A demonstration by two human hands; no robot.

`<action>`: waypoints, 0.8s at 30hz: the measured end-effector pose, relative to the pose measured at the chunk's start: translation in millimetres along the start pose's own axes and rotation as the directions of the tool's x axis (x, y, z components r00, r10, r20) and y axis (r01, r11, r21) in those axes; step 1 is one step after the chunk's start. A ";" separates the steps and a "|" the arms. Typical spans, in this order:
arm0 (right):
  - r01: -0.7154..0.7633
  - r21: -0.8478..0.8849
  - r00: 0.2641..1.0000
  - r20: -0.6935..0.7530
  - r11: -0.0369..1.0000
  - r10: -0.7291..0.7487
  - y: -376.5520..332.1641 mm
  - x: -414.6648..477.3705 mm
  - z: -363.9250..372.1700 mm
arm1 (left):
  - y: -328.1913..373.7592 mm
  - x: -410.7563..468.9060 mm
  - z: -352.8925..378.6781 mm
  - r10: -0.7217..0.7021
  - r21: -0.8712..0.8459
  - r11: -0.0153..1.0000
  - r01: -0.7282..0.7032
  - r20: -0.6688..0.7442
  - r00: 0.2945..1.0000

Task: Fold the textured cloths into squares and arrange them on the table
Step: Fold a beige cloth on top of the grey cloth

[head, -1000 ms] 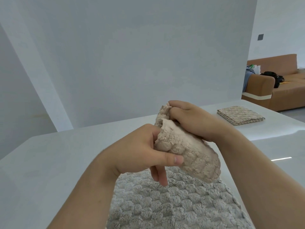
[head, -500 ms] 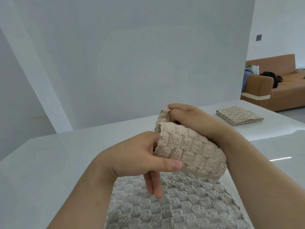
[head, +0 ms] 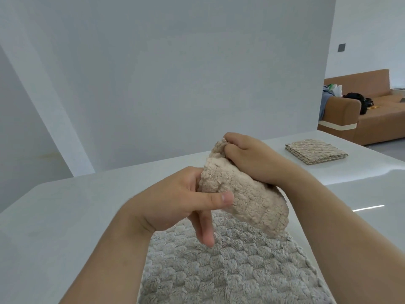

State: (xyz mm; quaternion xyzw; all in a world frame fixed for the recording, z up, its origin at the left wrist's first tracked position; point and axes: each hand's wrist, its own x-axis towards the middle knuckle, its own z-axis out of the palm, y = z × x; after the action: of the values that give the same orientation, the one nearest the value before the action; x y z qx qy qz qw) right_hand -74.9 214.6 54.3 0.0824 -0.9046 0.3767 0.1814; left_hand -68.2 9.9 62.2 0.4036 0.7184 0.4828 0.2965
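A beige textured cloth [head: 247, 198] hangs bunched in the air between both hands above the white table [head: 65, 216]. My right hand [head: 249, 159] grips its upper corner with curled fingers. My left hand [head: 182, 205] pinches its near edge, the thumb lying across the front while two fingers point down. Under them a grey textured cloth [head: 230, 270] lies spread flat at the table's near edge. A folded beige cloth [head: 315, 151] rests as a neat square at the far right of the table.
A plain white wall rises behind the table. A brown sofa [head: 372, 119] with bags and clothes on it stands beyond the table's right end. The table's right edge runs close past my right forearm.
The beige cloth has turned a little in my hands and its lower end has swung rightward. My left thumb has slid along its front. The folded cloth and the grey cloth have not moved.
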 end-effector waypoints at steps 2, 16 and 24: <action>0.005 0.002 1.000 0.006 1.000 -0.005 0.2 0.7 4.0 | -0.5 -0.3 -0.6 -0.025 0.000 1.000 0.025 -0.018 1.000; -0.035 0.006 0.999 0.028 0.999 0.035 13.9 4.3 3.6 | -1.6 -0.1 -4.5 0.027 -0.050 0.998 -0.036 -0.170 0.985; -0.059 0.373 0.997 0.075 0.926 0.034 8.8 -1.8 4.0 | -3.2 0.3 -3.2 -0.022 0.021 0.999 0.025 -0.133 0.991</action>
State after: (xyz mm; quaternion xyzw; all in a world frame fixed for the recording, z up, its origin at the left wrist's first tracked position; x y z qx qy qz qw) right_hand -76.8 217.9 45.4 0.1067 -0.8233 0.5437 0.1230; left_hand -71.9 8.0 60.4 0.3655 0.7465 0.4969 0.2493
